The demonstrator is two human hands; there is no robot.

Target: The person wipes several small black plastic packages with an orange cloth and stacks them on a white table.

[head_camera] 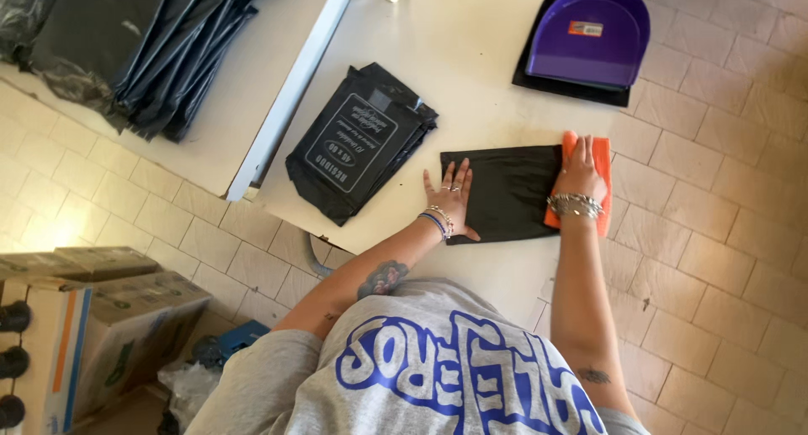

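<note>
A folded black plastic bag [509, 191] lay flat on the pale table [471, 82], near its near edge. The left hand [450, 195] pressed down on the bag's left end, palm flat, fingers straight and slightly spread. The right hand [579, 176] rested flat on an orange cloth [603, 170] at the bag's right end, fingers extended and close together, clamped on nothing. Left of the bag and a little farther off lay a stack of packaged black bags [358, 140] with a pale label on top. At the far right of the table a purple dustpan [589, 35] sat on a black sheet, and nothing could be seen in its scoop. On the floor at the near left stood cardboard boxes [93, 317], their contents hidden.
</note>
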